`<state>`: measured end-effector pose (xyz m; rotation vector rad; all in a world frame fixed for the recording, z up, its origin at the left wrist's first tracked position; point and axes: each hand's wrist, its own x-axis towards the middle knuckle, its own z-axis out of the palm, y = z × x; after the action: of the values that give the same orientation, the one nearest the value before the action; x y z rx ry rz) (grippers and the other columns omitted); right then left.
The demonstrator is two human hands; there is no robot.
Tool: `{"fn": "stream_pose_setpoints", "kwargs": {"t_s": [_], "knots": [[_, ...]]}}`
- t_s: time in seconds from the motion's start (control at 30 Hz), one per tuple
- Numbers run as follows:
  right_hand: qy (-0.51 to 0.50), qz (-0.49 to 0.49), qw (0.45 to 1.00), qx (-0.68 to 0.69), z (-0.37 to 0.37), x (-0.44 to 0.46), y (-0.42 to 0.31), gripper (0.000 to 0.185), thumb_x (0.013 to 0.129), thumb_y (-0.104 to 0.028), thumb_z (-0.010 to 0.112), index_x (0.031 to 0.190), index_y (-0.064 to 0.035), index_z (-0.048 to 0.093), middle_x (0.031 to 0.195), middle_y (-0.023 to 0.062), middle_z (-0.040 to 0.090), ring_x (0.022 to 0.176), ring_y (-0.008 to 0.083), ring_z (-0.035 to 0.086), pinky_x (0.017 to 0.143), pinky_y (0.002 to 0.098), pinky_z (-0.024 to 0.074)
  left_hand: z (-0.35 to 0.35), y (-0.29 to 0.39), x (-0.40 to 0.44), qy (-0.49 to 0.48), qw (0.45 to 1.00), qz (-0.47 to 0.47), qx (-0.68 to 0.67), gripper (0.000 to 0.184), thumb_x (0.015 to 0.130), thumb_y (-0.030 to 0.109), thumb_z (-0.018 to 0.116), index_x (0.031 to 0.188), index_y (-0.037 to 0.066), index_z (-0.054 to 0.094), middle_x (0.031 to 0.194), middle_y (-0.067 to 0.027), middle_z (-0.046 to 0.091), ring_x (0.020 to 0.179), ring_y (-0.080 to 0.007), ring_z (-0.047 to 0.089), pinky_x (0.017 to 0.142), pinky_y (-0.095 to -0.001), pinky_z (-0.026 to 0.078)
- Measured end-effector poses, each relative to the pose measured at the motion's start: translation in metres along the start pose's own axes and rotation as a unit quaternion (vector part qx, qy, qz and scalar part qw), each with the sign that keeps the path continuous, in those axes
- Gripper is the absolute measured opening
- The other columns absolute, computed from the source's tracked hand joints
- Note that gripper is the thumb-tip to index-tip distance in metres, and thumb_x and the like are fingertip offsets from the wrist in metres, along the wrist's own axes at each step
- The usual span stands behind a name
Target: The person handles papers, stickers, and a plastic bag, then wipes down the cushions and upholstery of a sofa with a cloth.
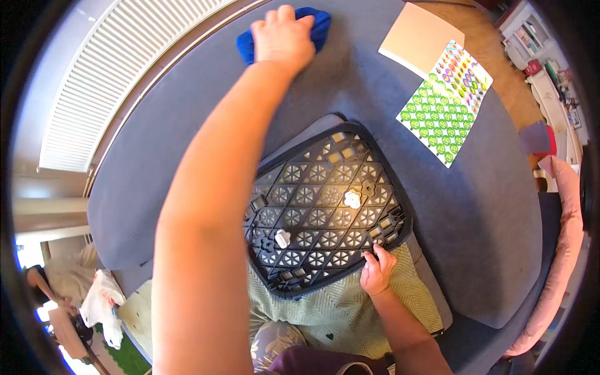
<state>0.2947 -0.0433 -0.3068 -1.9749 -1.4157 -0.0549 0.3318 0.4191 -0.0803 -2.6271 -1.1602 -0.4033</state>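
Left hand (282, 40) clutching blue cloth (322, 28); right hand (378, 269) pinching black lattice tray (386, 172); left of that hand, white pieces (352, 199) already sitting atop.

Hands (282, 39) ungloved, forearms (405, 325) bare, a person wears dark purple (300, 361) and grey leaf-print clothing (277, 341) near six o'clock.

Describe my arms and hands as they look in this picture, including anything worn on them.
Your left arm and right arm are bare where they show, with no sleeve in view. No glove, watch or bracelet shows on the left hand or right hand. I see no markings or rings, though small details are hard to tell.
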Motion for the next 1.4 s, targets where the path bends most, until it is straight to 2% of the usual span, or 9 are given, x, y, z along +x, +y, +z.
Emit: {"fn": "stream_pose_setpoints", "kwargs": {"t_s": [0.07, 0.1, 0.2, 0.37, 0.47, 0.6, 0.93, 1.17, 1.4], "knots": [[0.002, -0.015, 1.000, -0.005, 0.005, -0.003, 0.004, 0.031, 0.081, -0.013, 0.056, 0.111, -0.0076, 0.061, 0.122, 0.0173, 0.055, 0.102, 0.0332, 0.054, 0.086, 0.0453, 0.0372, 0.032, -0.041, -0.006, 0.164, 0.985, 0.051, 0.023, 0.044, 0.076, 0.016, 0.061, 0.120, 0.023, 0.063, 0.132, -0.0065, 0.053, 0.123, -0.0310, 0.049, 0.102, -0.0524, 0.038], [0.004, -0.015, 1.000, -0.004, 0.003, -0.002, 0.003, 0.032, 0.080, -0.013, 0.057, 0.111, -0.0075, 0.061, 0.123, 0.0174, 0.055, 0.102, 0.0333, 0.054, 0.086, 0.0454, 0.0374, 0.020, -0.061, -0.011, 0.039, 0.994, 0.068, -0.075, 0.046, 0.076, 0.011, 0.060, 0.122, 0.018, 0.061, 0.134, -0.0031, 0.052, 0.122, -0.0287, 0.050, 0.100, -0.0450, 0.044], [-0.006, -0.009, 1.000, 0.005, 0.001, -0.001, 0.004, 0.032, 0.079, -0.013, 0.057, 0.110, -0.0070, 0.061, 0.121, 0.0172, 0.056, 0.103, 0.0333, 0.054, 0.086, 0.0452, 0.0376, 0.006, -0.118, -0.063, 0.022, 0.998, 0.053, -0.012, 0.046, 0.074, 0.003, 0.061, 0.119, 0.014, 0.060, 0.130, -0.0016, 0.054, 0.113, -0.0276, 0.054, 0.095, -0.0384, 0.048], [-0.067, 0.041, 0.996, 0.050, -0.033, 0.037, -0.018, 0.028, 0.077, -0.009, 0.059, 0.104, -0.0051, 0.063, 0.112, 0.0163, 0.059, 0.098, 0.0335, 0.056, 0.084, 0.0434, 0.0423, -0.028, -0.264, -0.203, -0.053, 0.968, -0.169, 0.176, 0.046, 0.074, 0.003, 0.062, 0.119, 0.014, 0.060, 0.133, -0.0028, 0.051, 0.113, -0.0318, 0.052, 0.092, -0.0419, 0.049], [-0.075, -0.050, 0.991, 0.094, -0.118, 0.139, -0.044, 0.022, 0.078, -0.009, 0.059, 0.099, -0.0042, 0.062, 0.102, 0.0169, 0.060, 0.093, 0.0345, 0.057, 0.079, 0.0423, 0.0447, -0.038, -0.339, -0.272, -0.173, 0.870, -0.412, 0.207, 0.037, 0.087, 0.017, 0.053, 0.124, 0.016, 0.058, 0.137, -0.0051, 0.049, 0.120, -0.0355, 0.048, 0.095, -0.0468, 0.047], [0.052, 0.009, 0.976, -0.212, -0.200, 0.281, 0.028, 0.037, 0.092, -0.014, 0.051, 0.129, -0.0068, 0.054, 0.140, 0.0207, 0.044, 0.128, 0.0409, 0.038, 0.106, 0.0525, 0.0264, -0.053, -0.251, -0.190, -0.129, 0.849, -0.501, 0.114, 0.043, 0.084, 0.031, 0.057, 0.125, 0.019, 0.058, 0.136, -0.0054, 0.051, 0.125, -0.0345, 0.047, 0.097, -0.0516, 0.045], [-0.018, 0.124, 0.941, -0.313, -0.175, 0.286, 0.105, 0.048, 0.096, -0.030, 0.045, 0.140, -0.0106, 0.044, 0.150, 0.0169, 0.033, 0.140, 0.0365, 0.025, 0.112, 0.0546, 0.0147, 0.031, 0.020, 0.112, -0.097, 0.986, -0.123, -0.053, 0.036, 0.087, 0.020, 0.054, 0.123, 0.020, 0.058, 0.128, -0.0002, 0.052, 0.121, -0.0259, 0.047, 0.094, -0.0512, 0.039], [-0.008, 0.089, 0.939, -0.331, -0.175, 0.282, 0.116, 0.046, 0.097, -0.027, 0.042, 0.140, -0.0106, 0.044, 0.149, 0.0167, 0.036, 0.138, 0.0360, 0.030, 0.111, 0.0511, 0.0179, 0.024, -0.169, 0.004, -0.073, 0.992, -0.101, 0.002, 0.028, 0.082, 0.013, 0.057, 0.108, 0.016, 0.066, 0.119, -0.0016, 0.062, 0.107, -0.0292, 0.058, 0.089, -0.0413, 0.050], [0.002, 0.062, 0.937, -0.344, -0.176, 0.286, 0.110, 0.046, 0.095, -0.025, 0.047, 0.138, -0.0083, 0.047, 0.146, 0.0184, 0.039, 0.134, 0.0376, 0.034, 0.109, 0.0499, 0.0228, -0.019, -0.420, -0.210, -0.206, 0.865, -0.449, 0.085, 0.037, 0.089, 0.024, 0.047, 0.123, 0.016, 0.061, 0.115, -0.0191, 0.065, 0.106, -0.0383, 0.062, 0.098, -0.0487, 0.044]]}}
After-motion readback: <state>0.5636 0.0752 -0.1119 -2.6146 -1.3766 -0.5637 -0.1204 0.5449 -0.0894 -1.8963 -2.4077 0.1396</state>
